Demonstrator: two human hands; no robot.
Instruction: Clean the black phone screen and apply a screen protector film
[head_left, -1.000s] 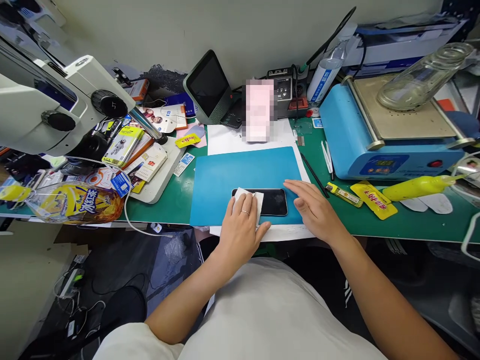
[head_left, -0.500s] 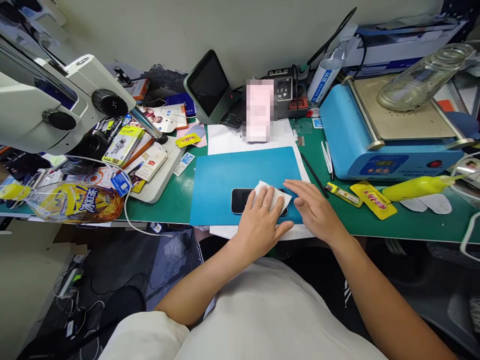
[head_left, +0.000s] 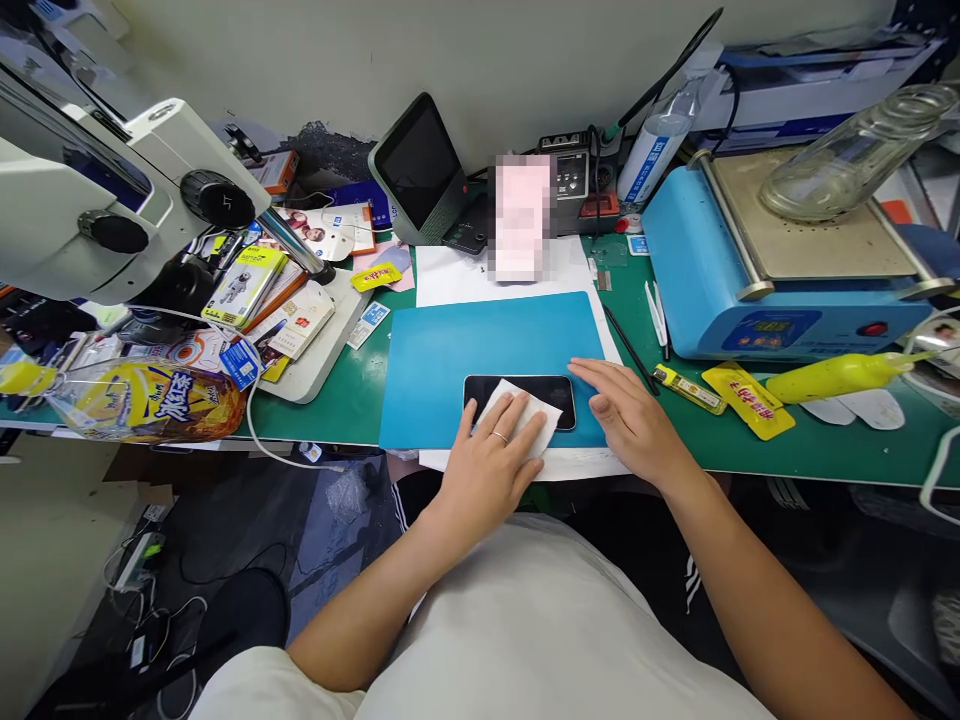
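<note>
phone [head_left: 555, 388] on mat [head_left: 487, 335] | wipe [head_left: 550, 415] on phone | display [head_left: 418, 165] behind mat | microscope [head_left: 142, 225] left | machine [head_left: 817, 315] right, jar [head_left: 847, 165] on top

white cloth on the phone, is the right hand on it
No, the left hand lies on the white cloth, while the right hand is apart from it.

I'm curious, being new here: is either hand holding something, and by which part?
Nothing appears gripped: the left hand lies spread over the near part of a white wipe on the phone. The right hand looks empty.
</note>
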